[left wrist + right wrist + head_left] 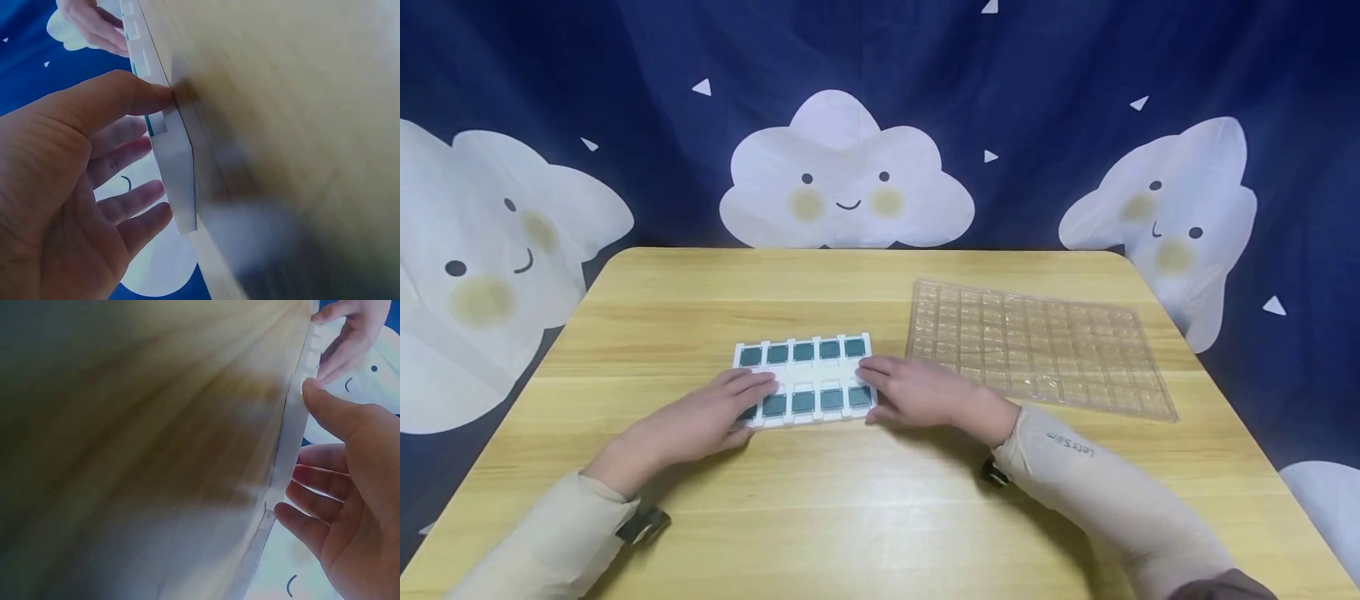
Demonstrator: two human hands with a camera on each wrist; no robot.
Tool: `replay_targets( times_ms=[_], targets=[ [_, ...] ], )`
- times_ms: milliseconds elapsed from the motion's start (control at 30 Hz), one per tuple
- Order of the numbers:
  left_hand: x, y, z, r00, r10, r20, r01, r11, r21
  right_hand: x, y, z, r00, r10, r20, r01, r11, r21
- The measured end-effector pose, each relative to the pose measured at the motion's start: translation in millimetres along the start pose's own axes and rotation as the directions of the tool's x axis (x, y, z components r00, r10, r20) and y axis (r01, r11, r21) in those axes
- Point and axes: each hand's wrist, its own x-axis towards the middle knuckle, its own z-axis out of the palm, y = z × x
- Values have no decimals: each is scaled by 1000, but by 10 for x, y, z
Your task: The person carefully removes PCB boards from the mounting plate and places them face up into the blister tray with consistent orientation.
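Note:
A white tray (808, 377) lies flat on the table, carrying two rows of dark green square pieces (803, 352) that look like small circuit modules. My left hand (703, 414) grips its left end, fingers over the top and thumb (153, 97) against the near side. At the opposite end, my right hand (921, 390) holds the tray the same way, its thumb (315, 397) on the near edge. The left fingers cover part of the lower-left pieces. Both wrist views show the tray's white side wall edge-on, low against the tabletop.
To the right lies a large clear plastic tray (1037, 350) divided into many small compartments, close to my right hand. The wooden table (880, 517) ends at the back against a dark blue curtain (1030, 67) with clouds printed on it.

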Motion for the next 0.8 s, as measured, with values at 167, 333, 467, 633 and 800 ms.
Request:
replay_targets(
  times_ms=[167, 333, 467, 633, 800],
  targets=[
    [53, -50, -7, 1000, -27, -15, 27, 1000, -14, 42, 30, 5, 999, 29, 27, -29, 1000, -2],
    [90, -101, -24, 999, -51, -20, 50, 998, -22, 81, 72, 6, 998, 57, 40, -58, 998, 13],
    [111, -121, -31, 997, -71, -19, 70, 997, -34, 90, 98, -1, 998, 57, 35, -59, 998, 35],
    [120, -117, -39, 996, -86, -14, 85, 995, -56, 62, 139, -33, 997, 63, 35, -66, 994, 92],
    [120, -120, -50, 995, -100, -17, 98, 993, -69, 6, 218, -66, 993, 109, 37, -113, 988, 109]
  ],
)
